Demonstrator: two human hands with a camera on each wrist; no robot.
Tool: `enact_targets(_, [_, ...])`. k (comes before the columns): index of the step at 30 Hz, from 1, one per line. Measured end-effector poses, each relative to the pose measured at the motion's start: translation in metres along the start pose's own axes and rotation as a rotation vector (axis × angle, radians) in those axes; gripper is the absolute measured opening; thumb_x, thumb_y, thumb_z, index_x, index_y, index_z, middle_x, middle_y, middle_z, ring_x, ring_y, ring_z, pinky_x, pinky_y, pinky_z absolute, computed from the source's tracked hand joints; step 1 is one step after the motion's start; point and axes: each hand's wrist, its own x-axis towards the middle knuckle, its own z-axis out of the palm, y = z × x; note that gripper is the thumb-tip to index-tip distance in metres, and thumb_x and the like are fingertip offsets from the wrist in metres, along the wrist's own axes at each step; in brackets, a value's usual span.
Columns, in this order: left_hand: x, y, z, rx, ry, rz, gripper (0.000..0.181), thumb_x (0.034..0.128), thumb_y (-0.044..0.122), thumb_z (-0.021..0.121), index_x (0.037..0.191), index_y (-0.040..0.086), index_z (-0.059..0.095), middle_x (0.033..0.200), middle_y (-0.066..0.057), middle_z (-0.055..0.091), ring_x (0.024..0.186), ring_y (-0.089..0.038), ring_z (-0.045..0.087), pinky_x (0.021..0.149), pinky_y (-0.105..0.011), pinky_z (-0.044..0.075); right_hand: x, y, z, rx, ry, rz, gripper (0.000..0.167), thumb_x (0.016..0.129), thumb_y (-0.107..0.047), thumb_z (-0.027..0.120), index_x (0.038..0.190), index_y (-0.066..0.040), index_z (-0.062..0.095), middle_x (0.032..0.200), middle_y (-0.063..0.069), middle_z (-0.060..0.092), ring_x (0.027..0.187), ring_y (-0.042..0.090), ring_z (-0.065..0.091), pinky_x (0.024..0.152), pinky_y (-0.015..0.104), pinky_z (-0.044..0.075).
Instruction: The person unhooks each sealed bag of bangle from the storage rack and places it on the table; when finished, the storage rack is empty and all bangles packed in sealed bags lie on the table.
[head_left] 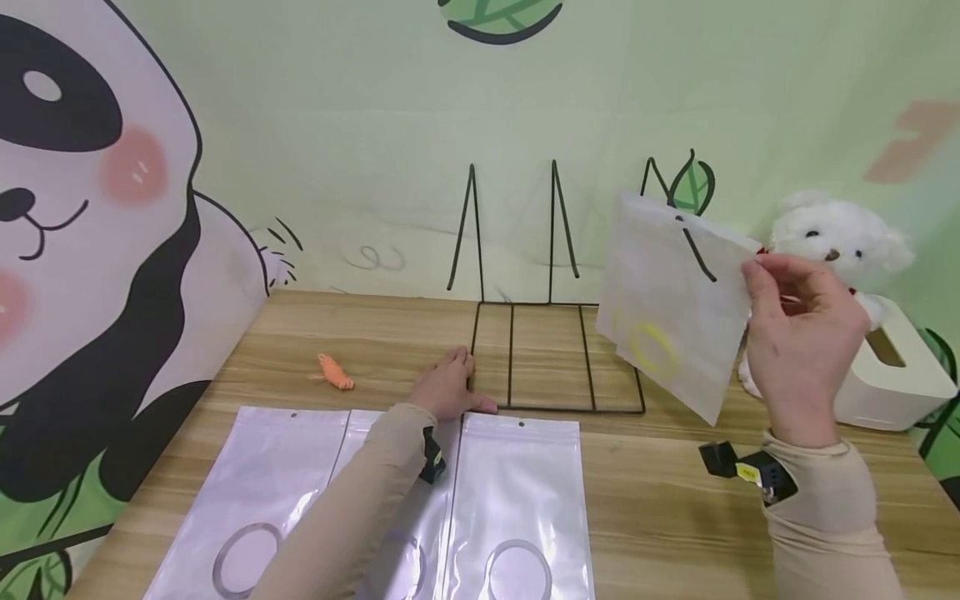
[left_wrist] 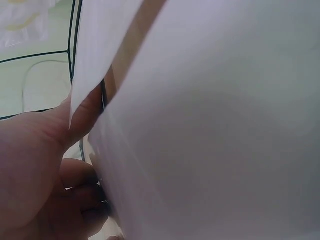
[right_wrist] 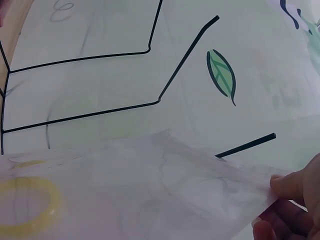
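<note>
A black wire display rack [head_left: 551,408] stands on the wooden table, its long hooks rising at the back. My left hand [head_left: 446,387] holds the front left corner of its base, thumb along the front bar. A white zip bag [head_left: 675,275] with a yellow ring mark hangs on the right hook, whose tip pokes through the hole near its top. With thumb and fingers, my right hand [head_left: 806,333] pinches the bag's upper right edge. The left wrist view is mostly covered by a pale bag sheet [left_wrist: 210,130], which hides part of the left fingers.
Three flat white bags [head_left: 521,492] with grey rings lie along the front. An orange trinket [head_left: 335,372] is left of the rack. At the right stand a white plush bear [head_left: 840,237] and a white tissue box [head_left: 900,375]. A panda-printed wall [head_left: 337,167] rises behind.
</note>
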Motion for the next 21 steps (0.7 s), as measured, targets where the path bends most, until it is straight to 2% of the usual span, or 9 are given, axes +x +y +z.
enact_targets(7, [0.000,0.000,0.000,-0.004,0.001,0.001,0.099,0.0801,0.057,0.070,0.148,-0.005,0.032,0.157,-0.021,0.022,0.145,-0.030,0.019,0.115,-0.050,0.021,-0.001,-0.005,-0.003,0.043,0.038,0.003,0.025,0.088,-0.024,0.072,0.102,-0.004,0.074,0.094,-0.002,0.071,0.076,0.001,0.060,0.066,0.016,0.044])
enact_targets(15, [0.001,-0.001,0.001,0.011,0.008,0.010,0.099,0.0799,0.058,0.070,0.147,-0.005,0.033,0.156,-0.021,0.023,0.145,-0.030,0.020,0.115,-0.049,0.022,-0.005,-0.005,-0.007,0.094,0.063,-0.089,0.020,0.088,-0.020,0.073,0.099,-0.004,0.075,0.091,0.005,0.071,0.072,0.003,0.057,0.063,0.016,0.041])
enact_targets(21, [0.000,0.000,0.000,0.005,0.006,0.006,0.100,0.0801,0.058,0.070,0.148,-0.005,0.032,0.156,-0.022,0.022,0.145,-0.030,0.019,0.116,-0.049,0.021,-0.009,-0.004,-0.011,0.083,0.070,-0.096,0.014,0.088,-0.014,0.073,0.097,-0.003,0.075,0.090,0.007,0.071,0.072,0.002,0.055,0.064,0.016,0.039])
